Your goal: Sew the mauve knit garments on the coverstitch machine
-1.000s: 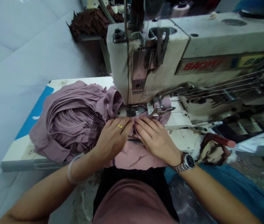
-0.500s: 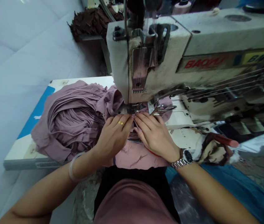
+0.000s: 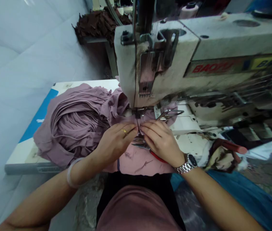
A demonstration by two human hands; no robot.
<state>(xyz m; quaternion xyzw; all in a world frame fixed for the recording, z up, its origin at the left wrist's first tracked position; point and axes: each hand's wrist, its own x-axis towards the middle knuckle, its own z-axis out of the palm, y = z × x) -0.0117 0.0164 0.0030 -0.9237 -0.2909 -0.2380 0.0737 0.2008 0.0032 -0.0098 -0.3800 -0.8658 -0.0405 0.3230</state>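
My left hand (image 3: pixel 116 139) is closed on the near edge of a mauve fabric piece (image 3: pixel 128 120), its fingertips just in front of the presser foot (image 3: pixel 138 114) of a sewing machine (image 3: pixel 148 80). Beside it, almost touching, my right hand (image 3: pixel 161 139) grips the same fabric with its fingers pressed together. The cloth runs under the foot. Under my right hand are scissors, with a metal blade (image 3: pixel 140 146) and a red handle (image 3: pixel 158 157) showing; whether the palm touches them I cannot tell. Pink cloth (image 3: pixel 143 162) covers the table's front edge.
A thick pile of mauve fabric (image 3: pixel 71 122) lies on the table (image 3: pixel 18 157) left of the machine. Behind it is a stack of brown pieces (image 3: pixel 99 24). Cloth scraps (image 3: pixel 222 155) and a red rod-like object (image 3: pixel 232 146) are at the right. A tiled wall (image 3: pixel 25 51) bounds the left side.
Both hands have drawn slightly back toward me from the presser foot, baring more fabric in front of it. More of the scissors' blade shows. The whole view has shifted a little.
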